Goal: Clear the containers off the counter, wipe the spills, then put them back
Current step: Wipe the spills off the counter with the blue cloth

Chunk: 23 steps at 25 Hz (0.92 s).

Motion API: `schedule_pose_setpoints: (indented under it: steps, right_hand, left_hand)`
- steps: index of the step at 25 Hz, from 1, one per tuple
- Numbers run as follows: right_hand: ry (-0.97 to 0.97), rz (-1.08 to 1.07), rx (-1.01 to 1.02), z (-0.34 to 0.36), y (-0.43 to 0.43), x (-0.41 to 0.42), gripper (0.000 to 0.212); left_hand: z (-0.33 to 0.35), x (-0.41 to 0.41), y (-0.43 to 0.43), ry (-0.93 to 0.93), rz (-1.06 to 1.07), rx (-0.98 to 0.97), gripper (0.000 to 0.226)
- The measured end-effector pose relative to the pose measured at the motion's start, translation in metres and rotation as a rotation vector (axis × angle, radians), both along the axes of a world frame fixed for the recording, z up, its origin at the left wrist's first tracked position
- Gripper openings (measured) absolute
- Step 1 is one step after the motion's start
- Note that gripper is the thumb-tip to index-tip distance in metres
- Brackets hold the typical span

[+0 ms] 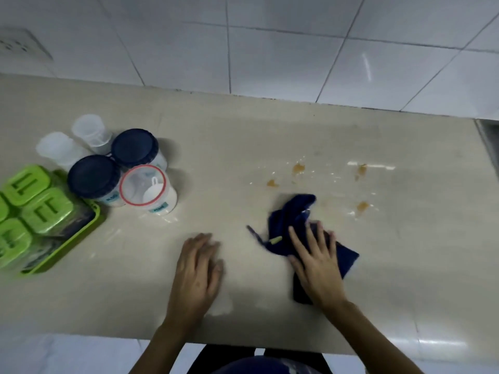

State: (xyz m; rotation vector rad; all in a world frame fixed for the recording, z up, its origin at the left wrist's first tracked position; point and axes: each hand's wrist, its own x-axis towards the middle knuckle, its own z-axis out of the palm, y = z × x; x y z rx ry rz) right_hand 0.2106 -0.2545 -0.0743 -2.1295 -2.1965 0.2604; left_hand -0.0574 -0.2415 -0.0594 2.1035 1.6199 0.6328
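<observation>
The right hand [316,261] is lying flat, fingers spread, pressing on the crumpled blue cloth [297,225], which is bunching out toward its 11 o'clock. Orange spills [298,168] are sitting beyond at 12. The left hand [198,271] is resting released on the counter [216,130]; the containers [108,168] are clustering at its 10 o'clock.

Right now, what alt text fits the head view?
A right hand presses a dark blue cloth flat on a beige counter near orange spills; the left hand rests flat beside it. Jars and green-lidded containers cluster far left.
</observation>
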Motion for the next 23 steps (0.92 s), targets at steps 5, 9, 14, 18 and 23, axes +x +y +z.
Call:
schedule_pose_setpoints:
  steps: [5,9,14,18,23]
  right_hand:
    - [0.054,0.296,0.002,-0.009,0.085,-0.060,0.052]
    - [0.091,-0.007,0.018,-0.011,0.124,0.042,0.053]
    - [0.072,-0.431,-0.005,-0.005,0.080,0.144,0.059]
    - [0.084,-0.334,-0.002,-0.001,0.091,0.088,0.060]
    - [0.107,0.314,0.003,-0.008,0.114,-0.023,0.051]
  left_hand:
    - [-0.004,-0.004,0.011,0.160,0.006,-0.021,0.046]
    - [-0.002,0.015,0.023,0.201,-0.097,0.016,0.049]
    - [-0.017,0.053,0.019,0.102,-0.198,0.094,0.049]
    - [-0.012,0.075,0.013,0.146,-0.264,0.112,0.049]
    - [-0.003,0.076,0.005,0.265,-0.264,0.070,0.049]
